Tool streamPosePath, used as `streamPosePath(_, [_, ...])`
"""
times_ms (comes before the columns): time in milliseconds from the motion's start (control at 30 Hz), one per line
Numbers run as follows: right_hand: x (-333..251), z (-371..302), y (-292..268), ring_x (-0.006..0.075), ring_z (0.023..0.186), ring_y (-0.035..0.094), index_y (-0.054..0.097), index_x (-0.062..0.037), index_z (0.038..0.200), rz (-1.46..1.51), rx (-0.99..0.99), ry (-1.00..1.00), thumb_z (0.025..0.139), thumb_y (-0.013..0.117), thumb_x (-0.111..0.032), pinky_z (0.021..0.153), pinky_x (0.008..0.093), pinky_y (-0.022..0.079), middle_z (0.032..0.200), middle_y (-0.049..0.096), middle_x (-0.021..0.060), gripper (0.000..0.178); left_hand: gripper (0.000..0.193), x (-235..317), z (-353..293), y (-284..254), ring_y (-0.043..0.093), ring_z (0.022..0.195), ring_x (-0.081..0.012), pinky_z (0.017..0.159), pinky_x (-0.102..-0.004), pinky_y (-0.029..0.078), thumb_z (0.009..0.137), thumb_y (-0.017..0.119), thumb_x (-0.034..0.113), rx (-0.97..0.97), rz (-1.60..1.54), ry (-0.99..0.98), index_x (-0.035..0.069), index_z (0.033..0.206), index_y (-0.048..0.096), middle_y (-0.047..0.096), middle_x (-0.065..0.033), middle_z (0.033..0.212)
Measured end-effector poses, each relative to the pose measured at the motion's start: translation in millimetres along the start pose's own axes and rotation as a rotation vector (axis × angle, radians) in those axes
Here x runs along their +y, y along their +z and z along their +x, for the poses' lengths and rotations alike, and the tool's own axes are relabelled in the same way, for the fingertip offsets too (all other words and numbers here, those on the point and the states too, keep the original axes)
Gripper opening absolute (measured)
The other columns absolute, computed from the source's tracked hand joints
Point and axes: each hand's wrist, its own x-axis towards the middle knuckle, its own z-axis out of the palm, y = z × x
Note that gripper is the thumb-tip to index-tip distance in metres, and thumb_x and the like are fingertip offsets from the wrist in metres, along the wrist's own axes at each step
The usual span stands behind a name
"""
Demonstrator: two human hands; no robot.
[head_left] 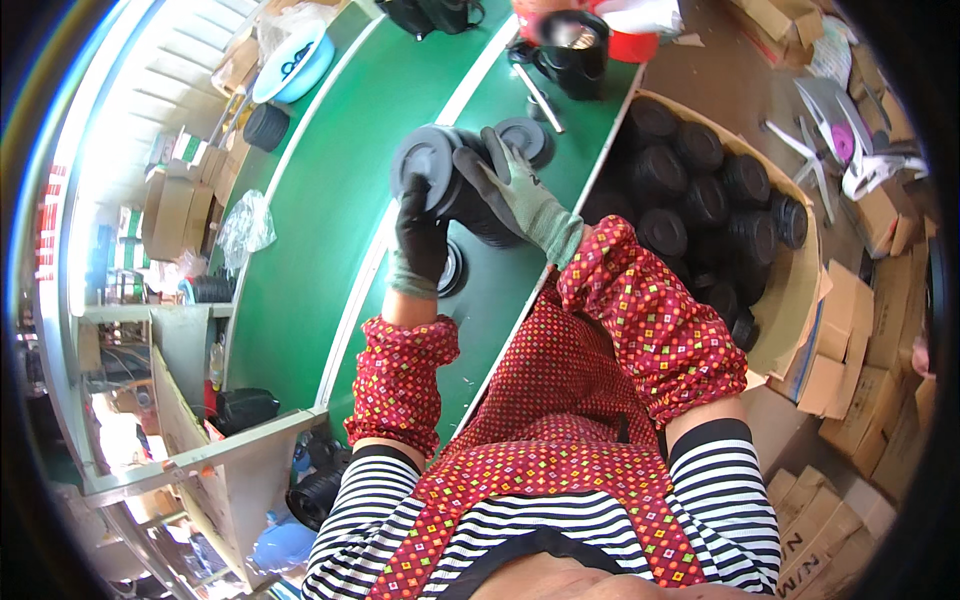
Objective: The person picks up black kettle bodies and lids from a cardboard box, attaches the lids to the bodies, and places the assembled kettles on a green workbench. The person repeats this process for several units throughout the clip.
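A black ribbed cylinder with a flat dark-grey round end point(424, 162) is held between my two gloved hands, tilted over the green table. My left hand point(420, 240) grips it from the near side, the thumb against the round end. From the right, the fingers of my right hand point(515, 190) press on its side. Beyond the right hand, a second dark round piece point(523, 136) stands on the table. Close to my left wrist lies another round piece with a pale ring point(451, 268), partly hidden by the glove.
At my right, a large cardboard box point(800, 300) holds several black ribbed cylinders. A black container point(575, 65), a red tub point(632, 46) and a silver rod point(540, 98) are at the table's far end. Far left are a light-blue basin point(297, 68) and a clear plastic bag point(246, 228).
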Motion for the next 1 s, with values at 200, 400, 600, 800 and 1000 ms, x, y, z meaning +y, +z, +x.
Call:
streamPosePath(200, [-36.7, -3.9, 34.4, 0.0518, 0.143, 0.043, 0.031, 0.009, 0.16, -0.076, 0.251, -0.43, 0.094, 0.075, -0.049, 0.122, 0.0493, 0.036, 0.152, 0.044, 0.0374, 0.098, 0.068, 9.2, -13.9, -41.7, 0.05, 0.147, -0.0279, 0.125, -0.0477, 0.039, 0.099, 0.072, 0.01, -0.129, 0.689, 0.619, 0.0, 0.159, 0.042, 0.048, -0.0151, 0.162])
streamPosePath(400, [-63.7, -51.8, 118.7, 0.0296, 0.152, 0.039, 0.017, 0.0051, 0.167, 0.104, 0.056, -0.322, 0.106, 0.067, -0.025, 0.125, 0.0383, 0.031, 0.166, 0.036, 0.0239, 0.084, 0.039, 79.6, -58.8, -110.8, 0.065, 0.128, -0.0251, 0.115, -0.0431, 0.048, 0.112, 0.052, 0.019, 0.046, -0.053, 0.134, 0.001, 0.146, 0.06, 0.068, -0.0121, 0.138])
streamPosePath(600, [30.3, -59.4, 158.3, 0.0343, 0.151, 0.044, 0.015, 0.0005, 0.169, 0.269, -0.162, 0.377, 0.101, 0.069, -0.047, 0.121, 0.0403, 0.038, 0.164, 0.039, 0.0293, 0.099, 0.052, -7.8, -39.6, -194.4, 0.065, 0.116, -0.0193, 0.102, -0.0339, 0.046, 0.098, 0.074, 0.045, 0.123, 0.49, -0.283, 0.008, 0.134, 0.071, 0.072, -0.0062, 0.13])
streamPosePath(800, [77.9, -50.4, 172.9, 0.0232, 0.143, 0.047, 0.004, -0.0004, 0.17, 0.585, -0.184, 0.59, 0.1, 0.071, -0.048, 0.117, 0.0355, 0.041, 0.163, 0.044, 0.0173, 0.108, 0.054, -16.7, -23.6, -177.9, 0.068, 0.12, -0.024, 0.099, -0.0489, 0.057, 0.101, 0.071, 0.043, -0.045, 0.172, -0.627, 0.007, 0.14, 0.065, 0.072, -0.0065, 0.131])
streamPosePath(1000, [83.2, -25.1, 203.4, 0.0326, 0.146, 0.046, 0.027, 0.0009, 0.163, 0.334, -0.081, 0.349, 0.099, 0.071, -0.05, 0.119, 0.041, 0.041, 0.16, 0.046, 0.0231, 0.093, 0.058, -76.8, 63.8, -274.2, 0.058, 0.138, -0.0255, 0.112, -0.0395, 0.051, 0.1, 0.068, 0.006, -0.359, 0.908, 0.244, 0.002, 0.156, 0.051, 0.058, -0.0144, 0.154])
